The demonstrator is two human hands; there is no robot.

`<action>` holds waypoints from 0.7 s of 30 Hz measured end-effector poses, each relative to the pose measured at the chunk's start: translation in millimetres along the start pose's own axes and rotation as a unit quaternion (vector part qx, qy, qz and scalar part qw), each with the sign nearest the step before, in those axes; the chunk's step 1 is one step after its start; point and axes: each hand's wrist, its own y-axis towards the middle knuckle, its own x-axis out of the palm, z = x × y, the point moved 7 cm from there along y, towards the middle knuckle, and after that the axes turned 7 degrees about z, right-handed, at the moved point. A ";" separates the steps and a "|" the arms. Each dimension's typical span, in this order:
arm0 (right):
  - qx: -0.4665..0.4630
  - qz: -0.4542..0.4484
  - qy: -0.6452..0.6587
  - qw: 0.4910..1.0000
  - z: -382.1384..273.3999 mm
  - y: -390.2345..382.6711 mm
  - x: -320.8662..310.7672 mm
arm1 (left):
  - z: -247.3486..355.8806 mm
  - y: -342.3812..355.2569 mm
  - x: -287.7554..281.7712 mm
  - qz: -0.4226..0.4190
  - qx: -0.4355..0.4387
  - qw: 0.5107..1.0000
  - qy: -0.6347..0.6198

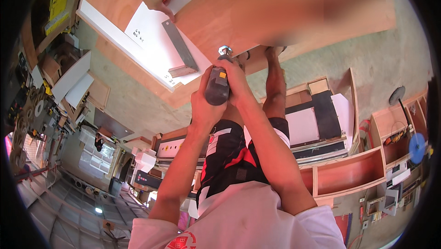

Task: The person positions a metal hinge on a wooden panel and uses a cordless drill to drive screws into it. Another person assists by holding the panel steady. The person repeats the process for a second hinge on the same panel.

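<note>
Sitting between both hands (pixel 200 99) (pixel 235 80): dark power tool (pixel 216 92), nose toward brown panel (pixel 202 12).

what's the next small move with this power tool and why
Perhaps steady the dark power tool and check its contact: its shiny front end appears by the near edge of the wooden panel, but whether it touches is unclear. The left grip and right grip both wrap its body, so a small adjustment looks manageable.
</note>
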 end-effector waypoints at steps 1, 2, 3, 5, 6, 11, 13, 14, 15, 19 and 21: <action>0.004 -0.006 -0.003 1.000 -1.0 -0.4 0.7 | 1.4 1.1 -1.3 0.002 0.005 1.000 0.003; 0.005 -0.005 0.001 1.000 -0.9 -1.7 0.6 | 1.9 0.4 -1.7 0.001 0.002 1.000 0.003; 0.008 0.008 0.000 1.000 -0.4 -0.4 -1.7 | 2.7 1.4 -1.0 0.005 0.008 1.000 0.000; 0.004 0.012 0.004 1.000 -0.5 5.6 -5.3 | 1.6 4.3 0.9 0.005 0.013 1.000 -0.006; 0.001 0.007 0.009 1.000 2.0 8.3 -8.5 | -1.8 3.2 2.4 -0.002 0.008 1.000 -0.009; 0.026 -0.055 0.028 0.998 17.9 19.7 -26.0 | -16.9 -8.7 5.5 -0.008 0.009 0.999 0.032; 0.024 -0.069 0.012 0.997 12.2 19.7 -31.7 | -15.3 -12.5 8.3 0.006 0.016 0.998 0.054; 0.010 -0.117 0.005 0.993 7.9 16.2 -26.3 | -14.1 -16.0 10.0 0.008 0.012 0.999 0.047; 0.013 -0.089 -0.019 0.996 6.6 17.4 -27.5 | -12.0 -18.0 7.7 0.026 0.016 0.999 0.037; 0.019 -0.123 -0.124 0.984 0.1 17.8 -17.6 | -13.1 -18.7 1.9 0.093 0.002 0.995 -0.025; 0.034 -0.116 -0.164 0.979 -1.1 20.9 -32.7 | -24.4 -28.8 5.2 0.100 -0.012 0.993 -0.062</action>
